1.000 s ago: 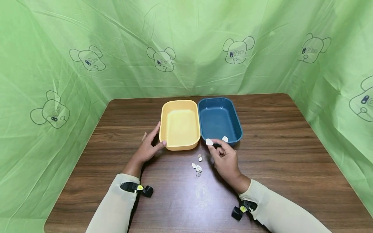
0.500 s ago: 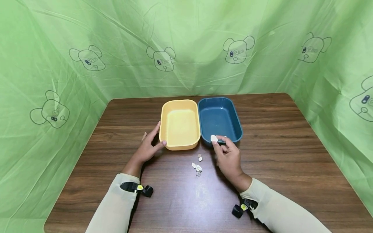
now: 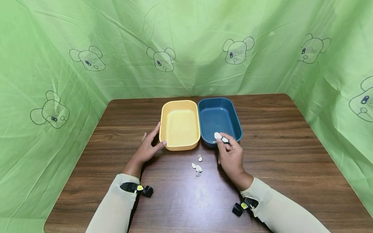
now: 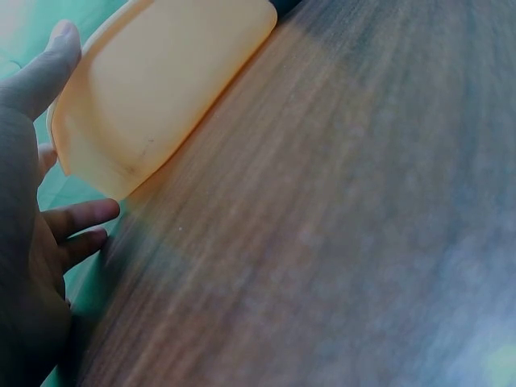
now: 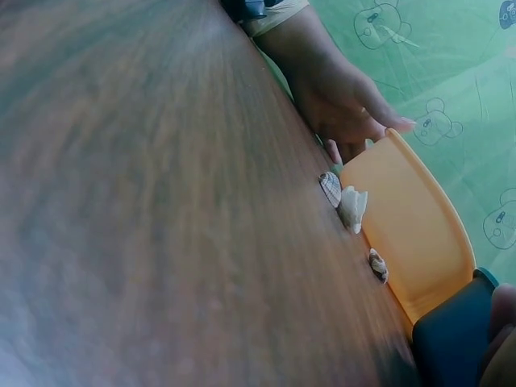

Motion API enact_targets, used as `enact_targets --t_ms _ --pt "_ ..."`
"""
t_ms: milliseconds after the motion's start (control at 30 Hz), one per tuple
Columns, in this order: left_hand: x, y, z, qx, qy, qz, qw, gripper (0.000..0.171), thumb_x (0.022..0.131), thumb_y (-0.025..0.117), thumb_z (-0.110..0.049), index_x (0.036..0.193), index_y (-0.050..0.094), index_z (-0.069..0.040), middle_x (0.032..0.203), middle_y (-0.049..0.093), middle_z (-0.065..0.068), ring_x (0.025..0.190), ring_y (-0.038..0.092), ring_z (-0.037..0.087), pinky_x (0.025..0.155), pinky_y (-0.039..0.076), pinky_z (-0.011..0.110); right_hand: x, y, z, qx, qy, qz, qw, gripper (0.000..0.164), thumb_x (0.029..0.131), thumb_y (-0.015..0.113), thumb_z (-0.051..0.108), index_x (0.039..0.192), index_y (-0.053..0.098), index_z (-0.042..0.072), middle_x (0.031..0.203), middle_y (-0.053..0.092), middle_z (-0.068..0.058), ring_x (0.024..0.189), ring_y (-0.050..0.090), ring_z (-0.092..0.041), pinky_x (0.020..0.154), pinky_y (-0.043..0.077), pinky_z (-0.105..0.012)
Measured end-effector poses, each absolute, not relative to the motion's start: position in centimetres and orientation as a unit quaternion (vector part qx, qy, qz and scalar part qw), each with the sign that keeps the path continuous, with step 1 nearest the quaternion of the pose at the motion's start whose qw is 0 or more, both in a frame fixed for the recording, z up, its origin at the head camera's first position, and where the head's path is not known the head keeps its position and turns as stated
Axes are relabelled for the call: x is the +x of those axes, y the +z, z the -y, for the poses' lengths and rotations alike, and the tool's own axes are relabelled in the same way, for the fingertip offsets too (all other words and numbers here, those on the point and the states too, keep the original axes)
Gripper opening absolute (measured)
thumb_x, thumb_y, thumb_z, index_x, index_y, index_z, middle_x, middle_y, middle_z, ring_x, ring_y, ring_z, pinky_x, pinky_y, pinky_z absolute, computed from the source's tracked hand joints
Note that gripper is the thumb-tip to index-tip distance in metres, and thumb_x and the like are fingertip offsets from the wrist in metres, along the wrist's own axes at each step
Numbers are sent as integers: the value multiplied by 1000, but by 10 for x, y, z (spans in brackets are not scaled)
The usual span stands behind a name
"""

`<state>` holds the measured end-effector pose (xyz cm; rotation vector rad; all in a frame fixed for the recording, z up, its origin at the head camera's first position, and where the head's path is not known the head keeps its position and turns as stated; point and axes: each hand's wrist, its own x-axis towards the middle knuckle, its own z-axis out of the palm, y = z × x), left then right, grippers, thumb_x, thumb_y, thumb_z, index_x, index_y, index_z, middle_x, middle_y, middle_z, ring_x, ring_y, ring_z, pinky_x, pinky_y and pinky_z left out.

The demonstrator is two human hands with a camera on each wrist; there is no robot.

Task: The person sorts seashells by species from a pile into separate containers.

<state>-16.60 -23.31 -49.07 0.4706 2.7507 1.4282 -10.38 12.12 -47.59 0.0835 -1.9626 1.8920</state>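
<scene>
My right hand (image 3: 231, 158) pinches a white seashell (image 3: 217, 135) between thumb and fingertips, over the near end of the blue bin (image 3: 239, 124). Another white shell (image 3: 225, 139) lies in that bin, close to the pinching fingers. With fingers spread, my left hand (image 3: 147, 148) touches the left side of the yellow bin (image 3: 161, 129), its thumb at the near left corner. In the left wrist view the same thumb (image 4: 56, 68) lies along the bin's rim. Only a bit of the right hand's fingers (image 5: 501, 322) shows at the edge of the right wrist view.
Several small shells (image 3: 198, 168) lie on the brown wooden table (image 3: 276, 145) in front of the bins. A ribbed shell (image 5: 330, 188) is among them. The two bins stand side by side. Green curtains (image 3: 189, 32) surround the table's back and sides.
My right hand has moved a little to the right and farther in over the blue bin, carrying the pinched seashell. The left hand has stayed at the yellow bin.
</scene>
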Motion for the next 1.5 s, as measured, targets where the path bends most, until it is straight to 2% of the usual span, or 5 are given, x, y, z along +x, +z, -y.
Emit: enact_targets --t_ms 200,467,900,1167,1500 --pt "-165 -489 232 146 450 -881 14 92 105 71 -41 177 14 -36 181 29 5 170 24 37 130 -11 75 -103 -475 -123 28 680 708 187 50 105 71 4 154 62 8 46 53 -11 31 46 -5 33 37 -22" --pt "-165 -488 232 143 448 -882 17 92 105 71 -40 177 14 -35 181 29 5 170 24 37 131 -11 75 -103 -476 -123 56 685 698 201 53 101 75 -1 152 62 3 50 53 2 34 46 -3 35 38 -21" --pt "-165 -490 233 148 450 -880 5 95 103 70 -56 177 15 -35 180 32 9 168 27 42 128 -10 78 -101 -474 -121 87 690 689 204 55 96 76 -9 149 64 -1 52 50 1 37 46 -3 37 38 -20" --pt "-166 -491 233 154 451 -879 0 94 104 71 -50 177 15 -32 181 30 8 169 25 41 127 -9 80 -97 -471 -122 99 685 701 171 56 94 80 -5 148 67 7 60 58 -8 38 52 -27 31 39 -27" --pt "-166 -490 235 145 438 -887 10 92 105 70 -48 177 14 -35 181 30 3 170 25 36 130 -9 76 -90 -465 -128 172 677 709 101 45 94 77 -10 138 70 -5 68 61 -10 43 53 -31 37 45 -27"
